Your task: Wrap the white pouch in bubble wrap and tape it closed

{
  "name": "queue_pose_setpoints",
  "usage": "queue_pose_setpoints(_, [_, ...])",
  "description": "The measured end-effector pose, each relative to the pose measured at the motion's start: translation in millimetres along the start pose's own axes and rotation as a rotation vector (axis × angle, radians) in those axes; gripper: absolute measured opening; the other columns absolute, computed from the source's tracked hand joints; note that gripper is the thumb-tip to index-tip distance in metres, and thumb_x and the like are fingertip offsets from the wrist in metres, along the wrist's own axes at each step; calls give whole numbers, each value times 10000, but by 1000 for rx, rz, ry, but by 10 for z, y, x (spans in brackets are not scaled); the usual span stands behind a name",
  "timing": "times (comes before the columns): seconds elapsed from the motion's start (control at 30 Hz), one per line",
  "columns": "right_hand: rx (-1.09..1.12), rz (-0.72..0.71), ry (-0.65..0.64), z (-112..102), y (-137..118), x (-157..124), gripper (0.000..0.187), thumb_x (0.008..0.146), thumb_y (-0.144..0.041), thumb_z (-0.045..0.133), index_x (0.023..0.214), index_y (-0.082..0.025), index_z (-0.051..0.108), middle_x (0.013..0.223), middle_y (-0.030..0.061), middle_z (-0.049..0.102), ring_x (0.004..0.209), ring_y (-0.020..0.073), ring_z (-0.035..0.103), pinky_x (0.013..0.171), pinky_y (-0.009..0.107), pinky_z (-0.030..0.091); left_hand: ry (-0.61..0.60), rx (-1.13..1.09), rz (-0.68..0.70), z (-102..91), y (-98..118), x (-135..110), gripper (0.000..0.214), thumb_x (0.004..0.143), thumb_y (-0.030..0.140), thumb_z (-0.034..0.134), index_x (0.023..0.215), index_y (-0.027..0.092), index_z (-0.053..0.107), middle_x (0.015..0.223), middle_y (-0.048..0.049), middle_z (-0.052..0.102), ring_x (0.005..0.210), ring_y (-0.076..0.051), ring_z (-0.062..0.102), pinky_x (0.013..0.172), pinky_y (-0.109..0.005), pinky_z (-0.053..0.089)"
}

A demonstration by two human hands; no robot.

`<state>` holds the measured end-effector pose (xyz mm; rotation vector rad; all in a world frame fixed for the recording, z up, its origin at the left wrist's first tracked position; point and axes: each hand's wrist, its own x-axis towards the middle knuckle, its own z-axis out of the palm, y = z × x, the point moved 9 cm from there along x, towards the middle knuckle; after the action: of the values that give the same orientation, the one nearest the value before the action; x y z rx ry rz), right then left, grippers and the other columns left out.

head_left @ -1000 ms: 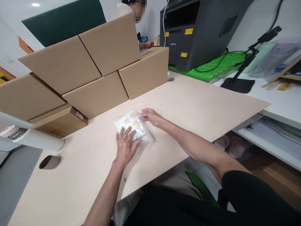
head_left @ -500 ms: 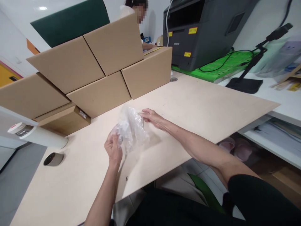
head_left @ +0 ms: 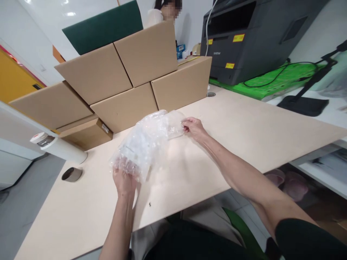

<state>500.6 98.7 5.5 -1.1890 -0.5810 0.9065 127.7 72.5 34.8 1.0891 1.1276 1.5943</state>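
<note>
A clear bubble-wrap packet [head_left: 146,142] hangs in the air above the pale wooden desk [head_left: 233,137], stretched between my two hands. My left hand [head_left: 124,180] grips its near lower end, fingers closed round the wrap. My right hand [head_left: 192,128] pinches the far upper corner. What lies inside the wrap is hard to make out from this side.
Stacked cardboard boxes [head_left: 127,83] line the desk's back left. A white roll [head_left: 61,150] and a small dark round object [head_left: 71,174] lie at the left. A black printer [head_left: 252,36] on a green mat and a black stand [head_left: 303,104] are at the right. Another person sits behind the boxes.
The packet lay flat on the desk under my left palm. Both hands have since lifted it and turned it over, and it now hangs spread between them.
</note>
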Motion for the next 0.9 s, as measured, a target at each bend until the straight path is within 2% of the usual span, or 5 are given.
queue_pose_setpoints(0.13, [-35, 4, 125, -207, -43, 72, 93, 648, -127, 648, 722, -158, 602, 574, -28, 593, 458, 72, 521, 381, 157, 325, 29, 353, 276, -223, 155, -14, 831, 687, 303, 757, 1423, 306, 371, 1365, -94, 518, 1214, -234, 559, 939, -364, 505])
queue_pose_setpoints(0.27, [-13, -68, 177, -308, -148, 81, 113, 645, -157, 655, 752, -160, 619, 634, -19, 609, 497, 76, 544, 390, 157, 333, -125, 770, 537, -128, 330, -124, 318, 765, 362, 670, 1046, 215, 685, 1380, -116, 511, 1297, -291, 478, 1042, -423, 421])
queue_pose_setpoints(0.5, [128, -85, 249, -562, -148, 261, 137, 665, -182, 657, 744, -209, 549, 654, -41, 547, 591, 100, 562, 544, 208, 482, -1, 532, -62, -566, 31, -274, 293, 805, 473, 641, 925, 212, 585, 693, 11, 647, 642, -158, 628, 638, -277, 505])
queue_pose_setpoints(0.73, [172, 289, 17, -398, -36, 138, 386, 881, -589, 503, 801, -219, 576, 645, 48, 556, 721, 239, 619, 602, 383, 531, 184, 210, -301, -1016, -157, -548, 491, 732, 312, 720, 1123, 265, 427, 865, 16, 612, 718, -160, 660, 690, -339, 562])
queue_pose_setpoints(0.9, [-15, 181, -120, -313, -285, 7, 292, 744, -191, 730, 1008, -203, 605, 785, 25, 639, 671, 164, 616, 573, 283, 523, 305, 775, 235, -1063, 488, -725, 624, 759, 384, 701, 1309, 262, 431, 1239, -96, 506, 999, -221, 583, 743, -351, 512])
